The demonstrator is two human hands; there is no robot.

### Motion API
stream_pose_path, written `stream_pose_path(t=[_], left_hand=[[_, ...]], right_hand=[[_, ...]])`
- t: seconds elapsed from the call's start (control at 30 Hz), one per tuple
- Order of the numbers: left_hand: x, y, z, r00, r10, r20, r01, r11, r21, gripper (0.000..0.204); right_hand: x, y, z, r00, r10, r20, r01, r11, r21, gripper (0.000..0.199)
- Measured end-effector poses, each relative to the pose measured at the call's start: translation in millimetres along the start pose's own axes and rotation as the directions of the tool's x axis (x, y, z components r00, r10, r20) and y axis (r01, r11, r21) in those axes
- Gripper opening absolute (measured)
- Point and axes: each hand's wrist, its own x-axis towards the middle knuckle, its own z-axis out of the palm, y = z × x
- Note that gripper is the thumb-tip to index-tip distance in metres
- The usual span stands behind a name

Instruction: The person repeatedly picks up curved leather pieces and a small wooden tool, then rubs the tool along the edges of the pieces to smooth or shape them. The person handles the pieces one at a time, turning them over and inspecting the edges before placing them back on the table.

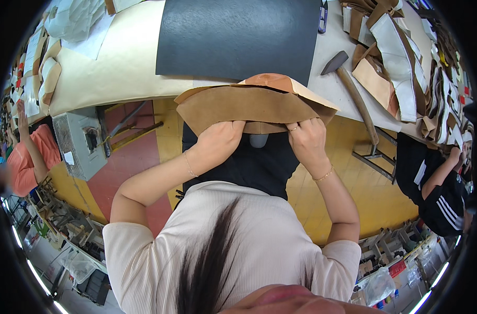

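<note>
Both hands, left hand (218,140) and right hand (307,137), had a closed grip on the near edge of a brown leather stack (249,107) at the worktop (123,68). The sheets looked soft, floppy and light, best held along that edge.

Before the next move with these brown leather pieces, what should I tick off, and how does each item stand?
1. Left hand gripping the brown leather pieces: ok.
2. Right hand gripping the same edge: ok.
3. Stack resting on the table edge: cannot tell, the far side is hidden.
4. Hammer lying apart from the stack: ok.
5. Dark sheet lying flat behind the stack: ok.
6. Pieces aligned in the stack: not ok, edges are offset.
</note>
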Motion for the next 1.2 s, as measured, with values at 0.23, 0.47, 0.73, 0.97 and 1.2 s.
stream_pose_path(t=[0.23, 0.47, 0.73, 0.97, 1.2], left_hand=[[3.8, -7.3, 12.1, 0.99, 0.059, 0.131, -0.062, 0.998, 0.018, 0.021], [1.7, -5.2, 16.6, 0.972, 0.039, 0.234, -0.042, 0.999, 0.007, 0.011], [17.9, 22.5, -39.3, 0.894, -0.218, 0.39, 0.329, 0.912, -0.244, 0.031], [21.0, 39.1, -20.6, 0.925, -0.314, 0.212, 0.379, 0.797, -0.471, 0.053], [24.6, 40.7, -23.1, 0.905, -0.319, 0.281, 0.411, 0.826, -0.386, 0.05]], right_hand=[[-13.5, -5.7, 23.8, 0.997, 0.047, -0.055, -0.044, 0.998, 0.051, 0.033], [-14.5, -13.2, 42.4, 0.992, 0.11, -0.058, -0.092, 0.964, 0.251, 0.038], [-18.4, -15.9, 34.6, 0.982, 0.18, 0.056, -0.188, 0.941, 0.282, 0.031], [-7.0, -25.1, -4.5, 0.955, 0.188, 0.227, -0.25, 0.926, 0.282, 0.03], [71.2, -35.7, -82.0, 0.851, 0.047, 0.523, -0.218, 0.938, 0.271, 0.024]])
